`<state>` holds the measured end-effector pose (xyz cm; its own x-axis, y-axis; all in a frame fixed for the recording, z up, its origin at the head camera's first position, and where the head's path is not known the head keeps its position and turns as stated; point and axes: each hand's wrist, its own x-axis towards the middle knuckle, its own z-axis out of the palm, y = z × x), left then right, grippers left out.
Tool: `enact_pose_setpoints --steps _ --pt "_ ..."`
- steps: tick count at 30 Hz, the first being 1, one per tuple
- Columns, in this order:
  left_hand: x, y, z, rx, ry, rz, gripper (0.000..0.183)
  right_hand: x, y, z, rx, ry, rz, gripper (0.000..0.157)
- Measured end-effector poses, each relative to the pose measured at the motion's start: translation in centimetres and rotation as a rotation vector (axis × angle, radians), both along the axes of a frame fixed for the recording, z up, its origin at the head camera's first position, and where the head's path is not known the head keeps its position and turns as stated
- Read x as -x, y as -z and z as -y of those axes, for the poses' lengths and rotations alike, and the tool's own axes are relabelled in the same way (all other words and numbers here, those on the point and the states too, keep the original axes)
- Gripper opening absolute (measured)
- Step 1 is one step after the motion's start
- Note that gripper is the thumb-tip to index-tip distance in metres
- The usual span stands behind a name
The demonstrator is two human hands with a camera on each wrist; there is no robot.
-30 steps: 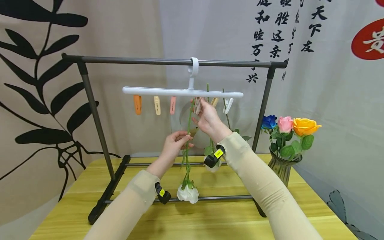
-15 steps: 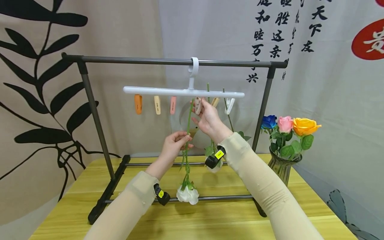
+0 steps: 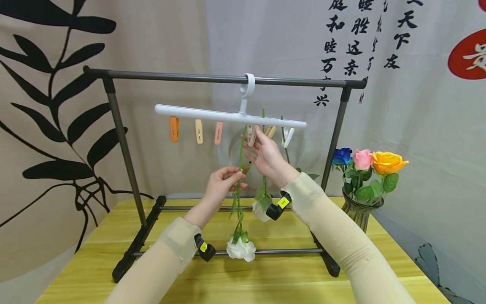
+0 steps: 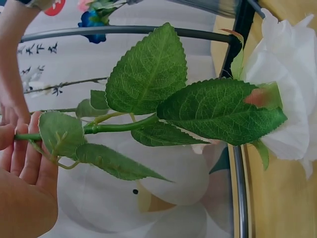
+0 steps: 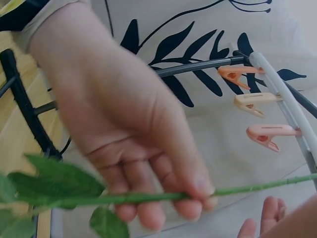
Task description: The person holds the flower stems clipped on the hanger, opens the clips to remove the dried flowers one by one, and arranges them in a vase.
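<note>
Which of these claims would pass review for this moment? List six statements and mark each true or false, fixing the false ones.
1. The left hand pinches the green stem of a white rose. True.
2. That rose's bloom points up. False: it points down.
3. The right hand touches a pale clothespin. True.
4. The white hanger lies on the table. False: the white hanger hooks over the dark top bar.
5. In the head view, the orange clothespin is leftmost. True.
6. The vase holds only white roses. False: the vase holds a blue rose, a pink rose and a yellow rose.
</note>
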<state>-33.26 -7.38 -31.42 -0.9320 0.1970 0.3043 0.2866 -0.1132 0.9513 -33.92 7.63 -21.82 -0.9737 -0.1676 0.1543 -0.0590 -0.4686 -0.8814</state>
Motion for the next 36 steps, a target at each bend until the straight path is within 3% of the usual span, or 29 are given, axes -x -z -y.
enact_pose_setpoints --steps 16,22,27,33,36 --pt "-0.6 -1.8 0.0 -0.012 0.046 -0.053 0.026 -2.2 2.0 -3.4 -0.163 -0.108 -0.023 0.052" --pt "-1.2 -2.8 -0.1 -0.033 0.048 -0.077 0.023 -3.5 2.8 -4.1 -0.296 -0.098 -0.083 0.047" --pt "-1.5 -3.3 -0.2 -0.016 0.073 -0.096 0.029 -4.6 2.7 -4.4 -0.481 0.012 -0.289 0.041" --pt "-2.1 -3.7 -0.2 0.008 0.080 -0.123 0.024 -5.6 1.8 -4.2 -0.657 0.136 -0.665 0.034" --pt "-2.4 -3.9 -0.2 0.015 0.086 -0.133 0.025 -5.8 1.4 -4.1 -0.751 0.219 -0.903 0.030"
